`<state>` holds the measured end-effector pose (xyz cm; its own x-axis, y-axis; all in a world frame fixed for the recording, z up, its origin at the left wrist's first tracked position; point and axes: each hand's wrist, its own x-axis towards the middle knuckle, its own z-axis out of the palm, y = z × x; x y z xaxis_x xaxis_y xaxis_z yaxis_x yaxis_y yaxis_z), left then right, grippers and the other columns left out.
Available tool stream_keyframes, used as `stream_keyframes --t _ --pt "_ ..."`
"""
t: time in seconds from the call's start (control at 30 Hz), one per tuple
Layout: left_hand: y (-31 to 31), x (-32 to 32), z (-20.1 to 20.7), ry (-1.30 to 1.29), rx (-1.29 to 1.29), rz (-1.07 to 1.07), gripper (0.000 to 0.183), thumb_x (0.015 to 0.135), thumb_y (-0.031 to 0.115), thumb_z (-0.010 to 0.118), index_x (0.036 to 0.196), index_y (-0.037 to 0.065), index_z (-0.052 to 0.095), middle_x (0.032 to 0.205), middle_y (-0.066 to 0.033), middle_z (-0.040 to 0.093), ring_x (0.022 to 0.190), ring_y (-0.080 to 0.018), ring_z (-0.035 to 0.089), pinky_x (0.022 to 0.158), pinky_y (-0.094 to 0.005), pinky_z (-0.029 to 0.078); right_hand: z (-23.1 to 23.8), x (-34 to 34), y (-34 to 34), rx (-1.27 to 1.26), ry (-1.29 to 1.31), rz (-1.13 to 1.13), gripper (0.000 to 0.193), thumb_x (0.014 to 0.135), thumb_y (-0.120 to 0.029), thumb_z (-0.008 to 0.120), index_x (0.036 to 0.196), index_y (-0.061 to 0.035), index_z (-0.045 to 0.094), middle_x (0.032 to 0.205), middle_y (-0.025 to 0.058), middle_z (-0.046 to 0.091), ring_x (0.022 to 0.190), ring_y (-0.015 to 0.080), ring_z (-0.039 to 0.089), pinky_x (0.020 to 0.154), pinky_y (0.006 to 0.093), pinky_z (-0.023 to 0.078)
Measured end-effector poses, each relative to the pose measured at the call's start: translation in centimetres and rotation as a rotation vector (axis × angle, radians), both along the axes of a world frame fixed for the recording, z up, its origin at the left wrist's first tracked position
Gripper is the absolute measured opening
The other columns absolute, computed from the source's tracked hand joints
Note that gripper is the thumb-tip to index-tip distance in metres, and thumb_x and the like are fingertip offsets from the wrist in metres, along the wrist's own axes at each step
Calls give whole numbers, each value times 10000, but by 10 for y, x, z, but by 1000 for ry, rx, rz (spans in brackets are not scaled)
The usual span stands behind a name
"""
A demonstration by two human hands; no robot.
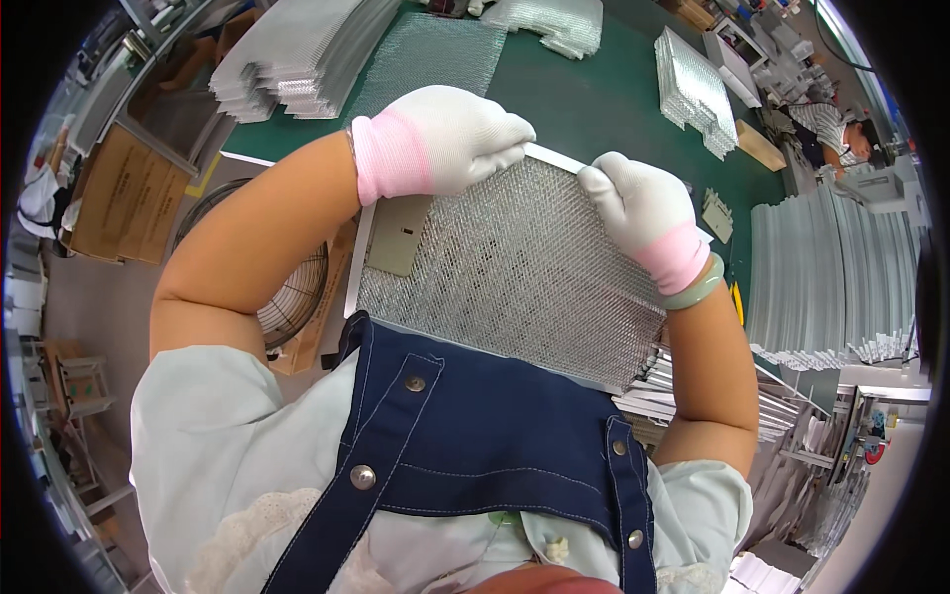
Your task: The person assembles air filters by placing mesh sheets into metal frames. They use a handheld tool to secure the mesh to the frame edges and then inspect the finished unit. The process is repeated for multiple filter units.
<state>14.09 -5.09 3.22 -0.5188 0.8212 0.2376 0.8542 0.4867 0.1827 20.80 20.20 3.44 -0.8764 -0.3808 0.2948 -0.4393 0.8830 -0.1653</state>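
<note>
In front of me lies a silver metal mesh filter panel (524, 267). A narrow white frame strip (556, 158) runs along its far edge. My left hand (450, 144), in a white glove with a pink cuff, is closed on the strip's left part, fingers pressed together. Gloved the same way, my right hand (638, 211) grips the strip's right part between thumb and fingers. Down the panel's left side runs another pale edge strip (360, 257). A beige flat plate (399, 238) with a small slot rests on the mesh near that side.
On the green table (594, 109) stand stacked mesh sheets (307, 59) at the far left and smaller sheets (695, 91) at the far right. Tall silver strips (831, 277) stand to the right. A fan (297, 282) is left of the table. Another person (836, 134) sits at the far right.
</note>
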Motion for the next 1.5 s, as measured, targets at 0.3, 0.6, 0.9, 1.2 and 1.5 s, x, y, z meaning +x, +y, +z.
stream_keyframes --t 0.3,0.6,0.9,1.2,1.5 --pt "5 2 4 66 8 -36 229 973 286 541 923 68 590 731 -138 629 700 -358 642 642 -452 512 2 8 -9 56 146 12 364 968 -394 571 778 -83 580 628 119 587 605 331 621 554 425 488" --pt "31 15 12 -28 -99 -74 208 971 273 551 937 72 591 696 -130 615 684 -346 640 639 -454 509 12 22 0 32 118 84 288 933 -334 629 814 -72 615 708 117 627 658 318 642 599 406 510" --pt "33 23 21 -30 -47 -97 214 959 267 561 979 59 607 751 -152 629 743 -347 646 689 -454 508 22 29 8 -273 -270 -40 254 911 -263 653 921 -10 676 767 159 643 704 319 637 667 381 502" --pt "59 23 32 -250 -157 -157 227 964 255 554 1036 45 605 841 -164 636 833 -357 635 742 -443 499 20 33 14 -216 -102 113 267 916 -288 628 919 -24 665 796 188 658 749 345 654 669 394 513" --pt "52 29 28 -172 -76 -108 199 959 224 562 1042 46 594 819 -154 635 802 -354 636 725 -454 501 22 36 26 15 52 14 317 920 -364 631 806 -67 614 680 127 602 658 331 633 590 422 498"
